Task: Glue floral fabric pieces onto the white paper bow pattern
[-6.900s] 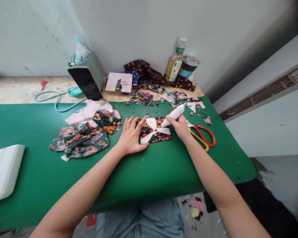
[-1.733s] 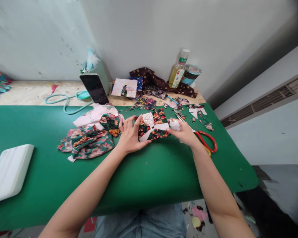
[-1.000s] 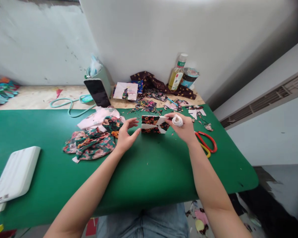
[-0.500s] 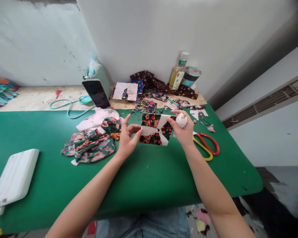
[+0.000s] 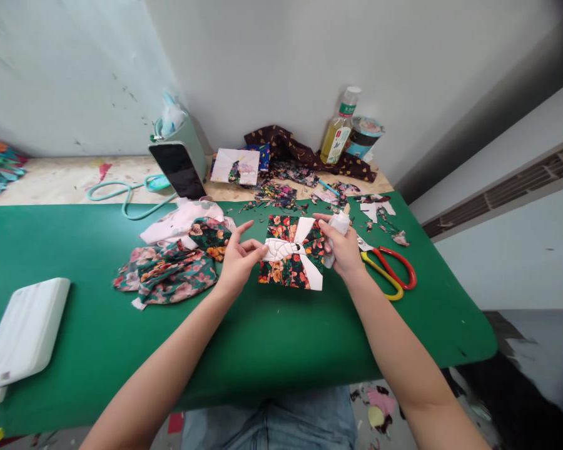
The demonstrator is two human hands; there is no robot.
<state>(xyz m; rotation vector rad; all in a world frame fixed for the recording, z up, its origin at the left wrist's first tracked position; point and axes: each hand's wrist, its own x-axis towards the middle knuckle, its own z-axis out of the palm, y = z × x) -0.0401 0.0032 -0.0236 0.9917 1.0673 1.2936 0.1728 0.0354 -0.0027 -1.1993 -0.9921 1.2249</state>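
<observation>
Head view: both hands hold a floral piece [image 5: 288, 265] low over the green mat [image 5: 272, 337].
The left hand [image 5: 237, 262] pinches its left edge. The right hand [image 5: 344, 250] is closed round a glue bottle [image 5: 338, 225] and steadies the right edge. The piece lies between the fabric pile [image 5: 169, 272] and the scissors [image 5: 389, 269]. In my judgement, it is best kept level, with the nozzle off the cloth.
</observation>
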